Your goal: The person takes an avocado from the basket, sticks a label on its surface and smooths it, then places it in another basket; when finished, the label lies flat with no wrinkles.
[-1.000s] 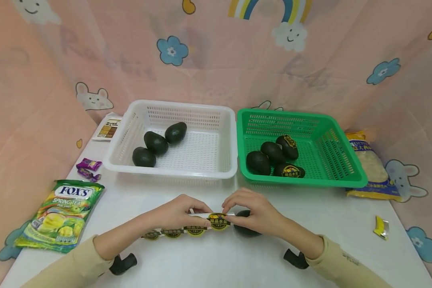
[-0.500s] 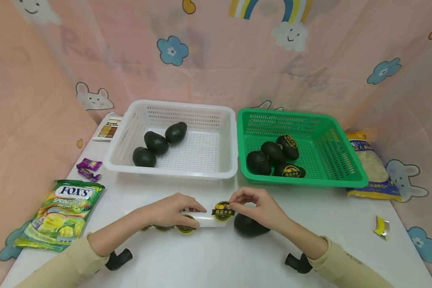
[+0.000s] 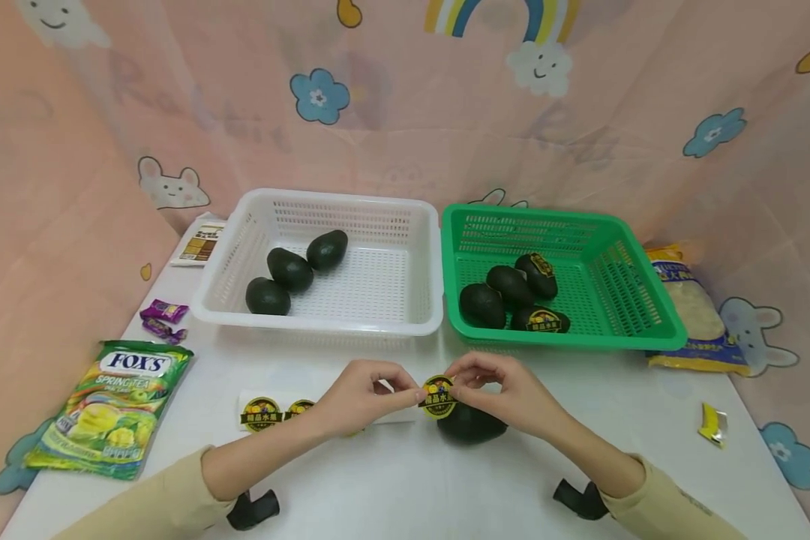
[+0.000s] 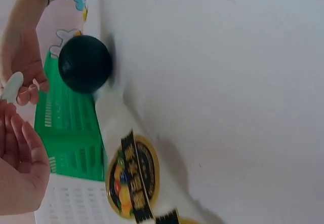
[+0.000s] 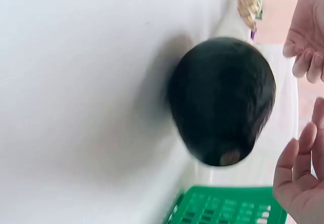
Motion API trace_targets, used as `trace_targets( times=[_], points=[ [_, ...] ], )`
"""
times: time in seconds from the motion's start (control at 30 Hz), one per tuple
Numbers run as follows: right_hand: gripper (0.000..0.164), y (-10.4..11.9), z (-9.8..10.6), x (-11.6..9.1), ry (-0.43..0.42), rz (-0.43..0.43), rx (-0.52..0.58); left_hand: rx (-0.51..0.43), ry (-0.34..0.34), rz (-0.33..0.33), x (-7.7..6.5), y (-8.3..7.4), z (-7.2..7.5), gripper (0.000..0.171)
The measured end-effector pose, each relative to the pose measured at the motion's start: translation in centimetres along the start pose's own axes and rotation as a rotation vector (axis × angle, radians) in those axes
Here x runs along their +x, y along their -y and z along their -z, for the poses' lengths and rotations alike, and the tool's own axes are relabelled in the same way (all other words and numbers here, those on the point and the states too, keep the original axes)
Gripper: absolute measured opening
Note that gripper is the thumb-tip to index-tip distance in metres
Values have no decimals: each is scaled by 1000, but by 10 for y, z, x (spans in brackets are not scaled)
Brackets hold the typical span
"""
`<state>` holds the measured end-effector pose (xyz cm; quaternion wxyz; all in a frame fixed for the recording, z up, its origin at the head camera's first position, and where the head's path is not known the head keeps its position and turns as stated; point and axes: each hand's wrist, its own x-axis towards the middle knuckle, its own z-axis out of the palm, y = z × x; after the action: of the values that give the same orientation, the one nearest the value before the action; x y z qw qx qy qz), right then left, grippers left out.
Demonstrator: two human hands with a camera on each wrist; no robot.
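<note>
A round black-and-gold fruit sticker [image 3: 439, 397] is held up between both hands in the head view. My left hand [image 3: 371, 396] pinches its left edge, and the right hand [image 3: 509, 386] pinches the other side. Its pale back [image 4: 12, 87] shows in the left wrist view. Just under the sticker, a dark avocado [image 3: 471, 426] lies on the white table; in the right wrist view this avocado [image 5: 223, 100] appears large and untouched. A white strip of stickers [image 3: 262, 412] lies on the table, partly hidden by the left forearm.
Behind stand a white basket [image 3: 317, 322] holding three avocados and a green basket [image 3: 567, 339] with several, some bearing stickers. At left lie a Fox's candy bag [image 3: 111, 405] and purple-wrapped sweets [image 3: 164, 310]. A yellow packet [image 3: 713, 425] and a grain bag [image 3: 695, 307] are at right.
The sticker has come off its strip and moved right, over the avocado. My left hand has let go of the strip and moved right to the sticker's edge; the strip now lies flatter.
</note>
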<state>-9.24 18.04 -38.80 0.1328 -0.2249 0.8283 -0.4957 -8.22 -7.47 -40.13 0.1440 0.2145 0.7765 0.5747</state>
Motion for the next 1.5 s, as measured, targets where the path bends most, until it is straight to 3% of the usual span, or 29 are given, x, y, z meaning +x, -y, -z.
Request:
trace_targets(
  times=[0.17,0.4,0.53,0.63,0.73,0.9,0.93,1.03,1.2,1.37,1.5],
  points=[
    [17,-8,11,-17,10,-34,-26,81,5,-37,8,-1,-18,9],
    [23,-23,14,-34,15,-87,-127,346,10,-62,20,7,-42,11],
    [18,-31,9,-36,-47,-37,-226,471,-1,-42,23,10,-49,14],
    [25,-34,6,-36,-132,35,-329,531,-16,-65,25,12,-51,19],
    [32,-39,5,-36,-198,140,-375,623,-56,-176,25,15,-52,21],
    [30,-46,6,-36,-192,354,-367,768,-134,-452,25,19,-52,4],
    [31,-47,6,-37,-194,386,-376,789,-141,-489,25,19,-52,8],
    [32,-50,7,-37,-204,436,-416,831,-129,-531,25,21,-52,20],
    [37,-57,8,-39,-162,408,-420,874,-102,-512,25,25,-52,36],
    [37,-72,10,-38,-85,334,-221,838,-107,-497,23,29,-54,43],
    [39,-80,14,-37,-31,330,-100,748,-97,-462,23,31,-57,45]
  ],
)
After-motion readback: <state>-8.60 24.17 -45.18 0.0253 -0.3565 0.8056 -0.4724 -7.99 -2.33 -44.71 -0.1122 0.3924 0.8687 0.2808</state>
